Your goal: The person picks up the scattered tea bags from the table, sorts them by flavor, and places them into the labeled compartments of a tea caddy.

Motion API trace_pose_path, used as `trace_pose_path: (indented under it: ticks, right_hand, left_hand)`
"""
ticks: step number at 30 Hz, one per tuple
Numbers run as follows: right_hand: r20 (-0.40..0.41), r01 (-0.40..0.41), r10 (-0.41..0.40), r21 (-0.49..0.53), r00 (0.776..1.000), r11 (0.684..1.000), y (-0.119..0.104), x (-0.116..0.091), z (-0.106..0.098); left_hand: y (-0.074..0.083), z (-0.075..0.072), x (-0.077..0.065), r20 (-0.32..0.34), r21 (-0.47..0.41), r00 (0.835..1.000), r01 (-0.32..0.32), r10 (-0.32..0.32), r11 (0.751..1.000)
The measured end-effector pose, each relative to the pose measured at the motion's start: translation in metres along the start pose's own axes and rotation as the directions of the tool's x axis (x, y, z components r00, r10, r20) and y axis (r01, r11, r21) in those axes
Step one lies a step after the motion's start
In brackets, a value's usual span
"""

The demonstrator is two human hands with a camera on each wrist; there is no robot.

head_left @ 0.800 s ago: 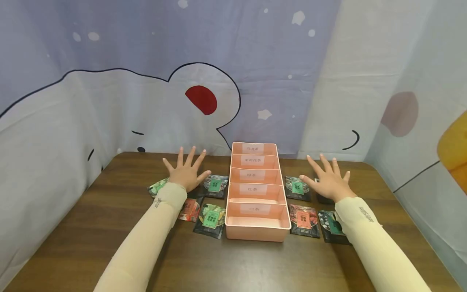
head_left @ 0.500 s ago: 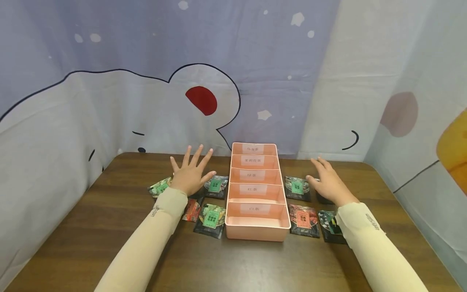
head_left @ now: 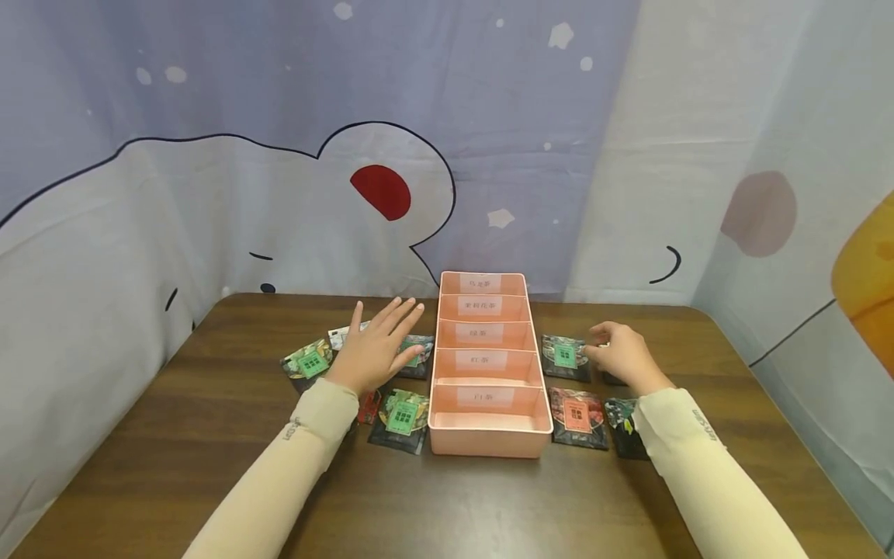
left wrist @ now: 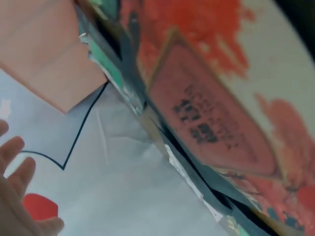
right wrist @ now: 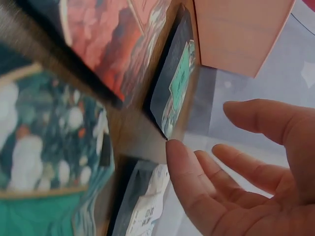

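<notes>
My left hand point(head_left: 373, 353) hovers with fingers spread over sachets left of the pink divided box point(head_left: 485, 445). Partly beneath it lie a red sachet point(head_left: 369, 407), a white-backed one point(head_left: 337, 338) and a dark one with a green label point(head_left: 419, 365). To the right of the box, my right hand point(head_left: 624, 359) is lowered with bent fingers beside a green-labelled sachet point(head_left: 564, 357). In the right wrist view its thumb and fingers stand apart with nothing between them, near a sachet with a white printed label point(right wrist: 147, 206).
Other sachets lie flat: a green one point(head_left: 307, 362), a yellow-green one point(head_left: 401, 419), a red one point(head_left: 578, 418) and a dark one point(head_left: 624, 429). Paper labels mark the box's several compartments. A patterned curtain point(head_left: 335, 210) hangs behind the wooden table point(head_left: 475, 512).
My right hand has come down and its spread fingers have bent. The left hand has shifted right and its fingers have drawn closer, uncovering the white-backed sachet.
</notes>
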State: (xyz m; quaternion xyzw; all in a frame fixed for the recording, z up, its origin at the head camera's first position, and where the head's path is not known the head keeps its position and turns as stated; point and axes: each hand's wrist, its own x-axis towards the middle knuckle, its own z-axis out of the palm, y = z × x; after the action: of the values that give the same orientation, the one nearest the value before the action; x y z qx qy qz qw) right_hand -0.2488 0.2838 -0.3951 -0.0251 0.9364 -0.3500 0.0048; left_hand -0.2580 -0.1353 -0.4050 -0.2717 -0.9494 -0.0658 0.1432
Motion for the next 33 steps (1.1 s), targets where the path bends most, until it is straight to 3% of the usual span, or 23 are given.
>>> trace_pose_path:
  ticks: [5,12,19,25,33]
  right_hand:
    - [0.027,-0.060,0.059,0.021,0.998,0.998,-0.004,0.004,0.006]
    - [-0.013,-0.099,0.098,-0.135,0.995,0.986,-0.011,0.008,0.015]
    - [-0.037,-0.184,0.180,-0.219,0.983,0.958,-0.019,0.012,0.028]
    - [-0.046,-0.173,0.166,-0.243,0.985,0.955,-0.019,0.015,0.033]
    - [0.007,-0.180,0.186,-0.232,0.982,0.956,-0.024,0.019,0.030]
  left_hand:
    - [0.004,0.002,-0.002,0.014,0.008,0.999,-0.051,0.051,0.999]
    - [0.012,0.003,-0.007,0.048,-0.091,0.996,-0.074,0.078,0.993]
    - [0.016,0.010,-0.009,0.091,-0.108,0.994,-0.057,0.067,0.992]
    - [0.018,0.013,-0.010,0.086,-0.147,0.992,-0.078,0.092,0.986]
    - [0.019,0.011,-0.009,0.094,-0.146,0.990,-0.093,0.107,0.985]
